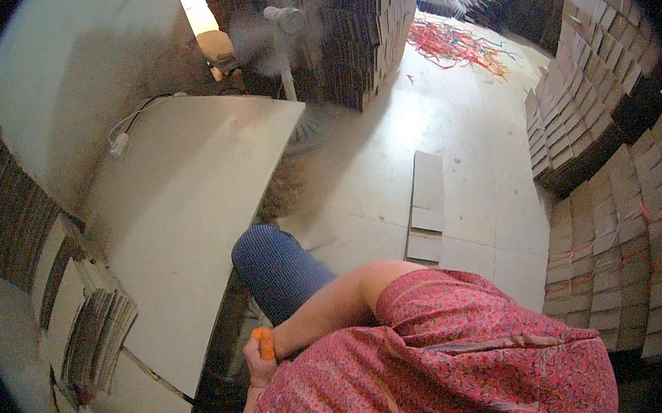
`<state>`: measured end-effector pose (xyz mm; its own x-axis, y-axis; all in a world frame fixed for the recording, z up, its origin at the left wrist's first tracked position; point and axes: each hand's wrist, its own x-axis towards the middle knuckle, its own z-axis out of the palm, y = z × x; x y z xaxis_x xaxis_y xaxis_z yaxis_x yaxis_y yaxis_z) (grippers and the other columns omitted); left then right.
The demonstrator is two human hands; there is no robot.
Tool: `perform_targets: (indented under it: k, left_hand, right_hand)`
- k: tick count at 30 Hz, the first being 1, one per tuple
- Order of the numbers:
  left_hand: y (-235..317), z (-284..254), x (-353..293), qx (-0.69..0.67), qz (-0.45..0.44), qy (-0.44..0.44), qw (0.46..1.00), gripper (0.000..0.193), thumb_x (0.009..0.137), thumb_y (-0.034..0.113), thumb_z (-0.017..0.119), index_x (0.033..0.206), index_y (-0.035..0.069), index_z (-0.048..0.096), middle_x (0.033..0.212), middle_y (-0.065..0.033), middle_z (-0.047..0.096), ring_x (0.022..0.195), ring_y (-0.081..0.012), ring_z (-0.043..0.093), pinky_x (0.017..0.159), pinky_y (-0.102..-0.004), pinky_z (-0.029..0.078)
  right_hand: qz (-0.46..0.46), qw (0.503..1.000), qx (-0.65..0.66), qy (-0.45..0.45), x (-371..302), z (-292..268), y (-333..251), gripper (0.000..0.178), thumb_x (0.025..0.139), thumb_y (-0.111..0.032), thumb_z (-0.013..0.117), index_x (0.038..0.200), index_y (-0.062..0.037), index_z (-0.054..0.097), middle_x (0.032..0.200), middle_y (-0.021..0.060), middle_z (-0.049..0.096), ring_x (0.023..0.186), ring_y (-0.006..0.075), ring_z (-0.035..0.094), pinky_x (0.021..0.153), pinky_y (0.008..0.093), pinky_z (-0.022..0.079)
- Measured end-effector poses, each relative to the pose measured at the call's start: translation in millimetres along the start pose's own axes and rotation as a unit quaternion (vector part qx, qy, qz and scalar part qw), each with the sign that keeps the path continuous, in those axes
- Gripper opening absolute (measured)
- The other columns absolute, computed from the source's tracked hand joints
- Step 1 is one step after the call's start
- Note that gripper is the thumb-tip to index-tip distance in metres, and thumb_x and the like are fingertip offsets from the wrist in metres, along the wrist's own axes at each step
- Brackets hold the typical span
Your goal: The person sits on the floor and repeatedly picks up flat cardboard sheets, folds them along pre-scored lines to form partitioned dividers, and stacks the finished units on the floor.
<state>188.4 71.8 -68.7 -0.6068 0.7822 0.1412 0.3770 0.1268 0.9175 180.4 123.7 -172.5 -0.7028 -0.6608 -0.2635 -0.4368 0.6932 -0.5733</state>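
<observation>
My two hands meet in front of my body, beside the near edge of the white table [179, 197]. My left hand [260, 367] comes up from the lower edge with its fingers curled in, against the end of my right forearm [322, 319]. Bright orange finger covers [263, 342] show where the hands meet. What the left fingers close on I cannot make out. My right arm crosses from the right, and its fingers are hidden or merged with the left hand. My knee in blue checked cloth [277, 267] is just beyond.
Bundled flat cardboard [99, 324] leans at the table's left end. Cardboard stacks [597, 77] rise at the right and another stack [366, 28] at the back. A fan [282, 32] stands behind the table. Cardboard strips [427, 185] and red straps [459, 44] lie on the floor.
</observation>
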Motion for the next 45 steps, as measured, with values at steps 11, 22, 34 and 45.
perform_targets:
  k: [11, 22, 34, 45]
  left_hand:
    - [-0.6, -4.4, -2.9, -0.011, -0.035, -0.007, 0.999, 0.036, 0.092, 0.032, 0.047, 0.085, -0.001, 0.058, 0.072, -0.0143, 0.060, 0.066, -0.0208, 0.056, 0.061, -0.0345, 0.043]
    - [-117.6, 7.7, -8.3, -0.019, 0.024, 0.014, 0.999, 0.031, 0.085, 0.028, 0.058, 0.083, -0.004, 0.060, 0.070, -0.0162, 0.061, 0.062, -0.0250, 0.059, 0.055, -0.0360, 0.045]
    - [-65.7, 8.4, 4.4, 0.046, 0.027, 0.045, 0.998, 0.031, 0.086, 0.028, 0.057, 0.083, -0.003, 0.061, 0.070, -0.0156, 0.061, 0.062, -0.0241, 0.059, 0.055, -0.0358, 0.045]
    - [-52.0, 9.9, 9.7, 0.057, 0.005, 0.046, 0.997, 0.031, 0.086, 0.027, 0.056, 0.084, -0.003, 0.061, 0.070, -0.0156, 0.061, 0.063, -0.0238, 0.059, 0.056, -0.0355, 0.045]
  right_hand:
    - [-0.006, 1.000, 0.007, -0.003, 5.0, 3.0, 4.4, 0.023, 0.080, -0.023, 0.060, 0.079, -0.0006, 0.062, 0.071, 0.0099, 0.059, 0.063, 0.0208, 0.057, 0.056, 0.0341, 0.046]
    - [0.009, 1.000, 0.015, -0.002, -2.3, -14.2, 15.6, 0.024, 0.080, -0.024, 0.060, 0.080, -0.0002, 0.062, 0.073, 0.0106, 0.059, 0.065, 0.0217, 0.057, 0.058, 0.0347, 0.046]
    - [0.029, 1.000, 0.003, 0.001, -9.7, -29.1, 19.1, 0.025, 0.080, -0.025, 0.060, 0.082, 0.0002, 0.063, 0.075, 0.0115, 0.060, 0.067, 0.0227, 0.057, 0.060, 0.0353, 0.046]
    - [0.020, 1.000, -0.003, 0.012, -10.1, -23.4, 11.5, 0.026, 0.080, -0.026, 0.060, 0.083, 0.0006, 0.063, 0.077, 0.0123, 0.060, 0.069, 0.0235, 0.057, 0.062, 0.0359, 0.046]
